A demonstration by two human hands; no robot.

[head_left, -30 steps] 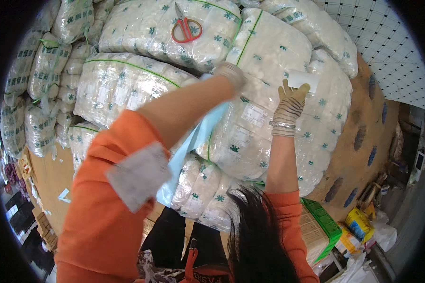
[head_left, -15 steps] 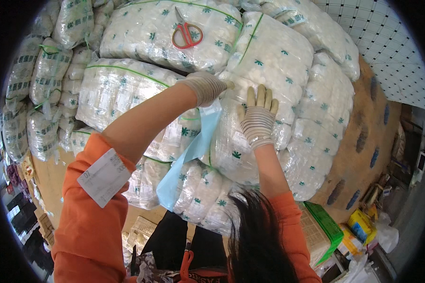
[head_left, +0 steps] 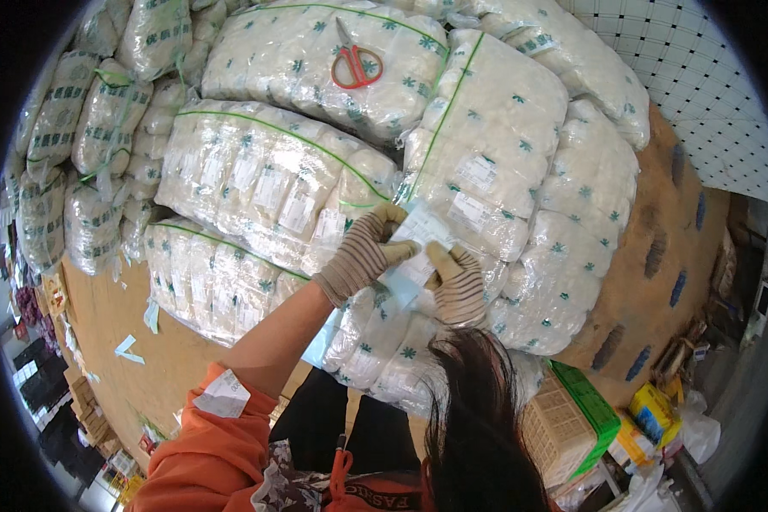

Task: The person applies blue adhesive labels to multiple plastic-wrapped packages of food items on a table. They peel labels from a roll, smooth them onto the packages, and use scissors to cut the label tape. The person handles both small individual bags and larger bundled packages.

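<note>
Both hands wear pale gloves with striped backs and meet over the middle bag. Thumb and fingers of my left hand (head_left: pixel 363 254) are closed on a strip of white labels on light-blue backing paper (head_left: pixel 425 229). My right hand (head_left: pixel 457 288) pinches the same strip from the other side. Part of its blue backing (head_left: pixel 320 346) hangs below my left wrist. Just beyond, a clear plastic bag of white packs (head_left: pixel 486 111) lies on the pile, with two white labels (head_left: pixel 472 207) showing on it.
Red-handled scissors (head_left: pixel 357 68) rest on the far bag. Bundled bags with green seams surround my hands; smaller bags (head_left: pixel 111 119) stack up at left. Scraps of blue paper (head_left: pixel 129 348) lie on the brown surface. A crate with a green rim (head_left: pixel 584 418) stands at lower right.
My right hand has left its flat spot on the bag and closed on the label strip. My left hand has drawn nearer to me. The labels on the bag are now uncovered.
</note>
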